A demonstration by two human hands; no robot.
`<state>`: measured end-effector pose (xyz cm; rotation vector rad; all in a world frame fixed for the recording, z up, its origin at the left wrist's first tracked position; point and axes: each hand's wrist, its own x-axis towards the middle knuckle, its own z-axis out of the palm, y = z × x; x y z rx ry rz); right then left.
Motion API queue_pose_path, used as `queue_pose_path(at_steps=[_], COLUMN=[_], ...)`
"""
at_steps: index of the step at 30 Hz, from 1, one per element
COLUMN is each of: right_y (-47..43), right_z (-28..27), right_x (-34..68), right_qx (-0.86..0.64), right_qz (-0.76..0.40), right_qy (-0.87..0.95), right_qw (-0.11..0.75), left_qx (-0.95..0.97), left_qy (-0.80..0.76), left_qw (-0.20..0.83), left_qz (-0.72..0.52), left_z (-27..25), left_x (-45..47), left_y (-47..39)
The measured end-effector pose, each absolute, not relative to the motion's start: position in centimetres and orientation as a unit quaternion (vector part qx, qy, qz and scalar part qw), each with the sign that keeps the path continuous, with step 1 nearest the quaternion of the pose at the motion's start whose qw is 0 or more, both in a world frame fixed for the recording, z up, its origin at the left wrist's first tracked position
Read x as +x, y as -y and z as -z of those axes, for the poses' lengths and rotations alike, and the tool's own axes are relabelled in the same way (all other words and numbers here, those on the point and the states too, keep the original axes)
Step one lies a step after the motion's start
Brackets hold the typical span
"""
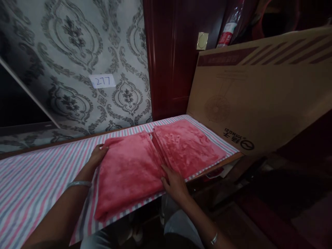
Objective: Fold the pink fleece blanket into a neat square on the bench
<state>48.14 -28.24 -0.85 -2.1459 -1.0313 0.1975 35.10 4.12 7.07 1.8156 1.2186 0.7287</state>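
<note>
A pink plush blanket (pixel 129 166) lies folded in two thick sections side by side, with a narrow gap between them. Whether the right section (pixel 189 145) joins the left one underneath, I cannot tell. My left hand (pixel 97 155) grips the far left corner of the left section, its fingers bent over the edge. At that section's right edge, by the gap, my right hand (pixel 175 183) holds the fabric between thumb and fingers. A small white tag (pixel 150 137) shows at the far end of the gap.
Beneath the blanket is a striped cloth (pixel 46 183) on a wooden-edged surface. A large cardboard box (pixel 259 93) stands along the right end. Behind are a patterned wall with a paper marked 277 (pixel 102 81) and a dark red wooden panel (pixel 171 58). A plastic bottle (pixel 229 29) is beyond the box.
</note>
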Motion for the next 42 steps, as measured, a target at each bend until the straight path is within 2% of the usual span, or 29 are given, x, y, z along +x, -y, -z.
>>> queue_pose_path(at_steps=[5,8,11,14,18,21,23,25,29,33,35,39,42], right_y=[28.2,28.1,27.9,27.7,29.0,31.5,33.7,35.7,37.5,37.7,38.1,39.5,40.0], right_z=[1.3,1.1,0.6,0.4,1.1,1.8,2.1,2.1,1.9,2.0,2.0,1.1,0.2], right_x=[48.1,47.9,47.6,47.4,48.3,50.8,53.3,55.9,60.5,64.4,66.3,68.6,69.0], right_qx=[-0.829,-0.843,-0.856,-0.857,-0.822,-0.788,-0.782,-0.786,-0.800,-0.835,-0.874,-0.949,-0.967], right_qz=[-0.062,-0.059,-0.067,-0.066,-0.047,0.027,0.097,0.159,0.256,0.294,0.266,0.107,0.028], right_qy=[0.399,0.393,0.388,0.386,0.400,0.367,0.318,0.279,0.265,0.259,0.213,0.131,0.105], right_qw=[0.387,0.363,0.336,0.335,0.402,0.494,0.528,0.528,0.473,0.387,0.346,0.265,0.231], left_qx=[0.718,0.740,0.787,0.804,0.829,0.862,0.893,0.929,0.969,0.983,0.987,0.996,0.996], left_qy=[-0.438,-0.442,-0.375,-0.369,-0.379,-0.379,-0.315,-0.203,-0.020,-0.005,-0.026,-0.059,-0.064], left_qw=[0.475,0.445,0.396,0.351,0.293,0.155,0.088,0.084,0.119,0.095,0.083,0.061,0.055], left_qz=[-0.261,-0.242,-0.288,-0.305,-0.289,-0.299,-0.310,-0.299,-0.217,-0.155,-0.134,-0.034,-0.016], left_z=[-6.0,-3.6,-0.9,0.5,-0.6,-2.6,-3.9,-5.0,-7.0,-7.9,-6.8,-2.7,-0.9], left_x=[31.7,29.8,28.1,27.3,27.4,28.1,29.5,32.1,40.6,49.2,51.5,52.3,51.7], left_y=[-1.3,0.4,1.9,2.7,2.8,3.2,3.8,5.0,8.6,12.1,13.5,14.9,15.1])
